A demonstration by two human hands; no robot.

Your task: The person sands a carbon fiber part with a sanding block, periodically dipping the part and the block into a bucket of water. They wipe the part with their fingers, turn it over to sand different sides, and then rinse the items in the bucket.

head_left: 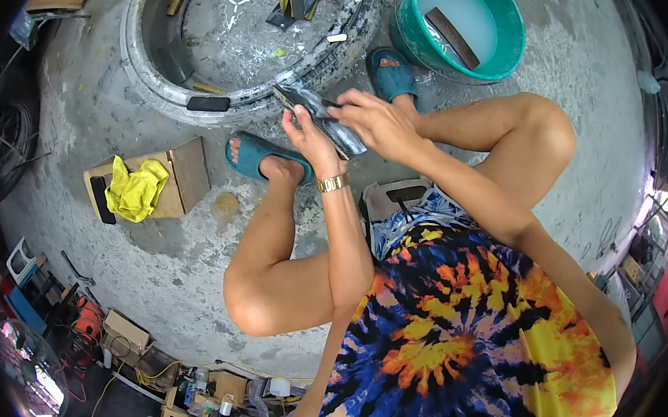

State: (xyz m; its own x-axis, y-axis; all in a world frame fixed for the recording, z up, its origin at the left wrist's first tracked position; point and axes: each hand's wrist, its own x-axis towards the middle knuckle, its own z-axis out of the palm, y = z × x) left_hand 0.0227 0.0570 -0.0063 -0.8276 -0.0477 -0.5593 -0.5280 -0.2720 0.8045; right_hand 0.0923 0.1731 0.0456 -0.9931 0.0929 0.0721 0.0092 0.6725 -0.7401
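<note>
My left hand [314, 141], with a gold watch [333, 183] at its wrist, is wrapped round a dark, glossy flat piece [342, 136] from below. The piece slants from the rim of the round mould down to the right, and its surface looks wet. My right hand [370, 123] lies on the piece from the right, its fingers pressed together; whatever is under its fingertips is too small to make out. A black block [208, 103] rests on the mould's rim [251, 97], left of my hands.
A green basin [514, 37] of cloudy water, with a dark bar [452, 38] in it, stands at upper right. A yellow cloth [136, 189] lies on a wooden box [191, 173] at left. My sandalled feet flank the work.
</note>
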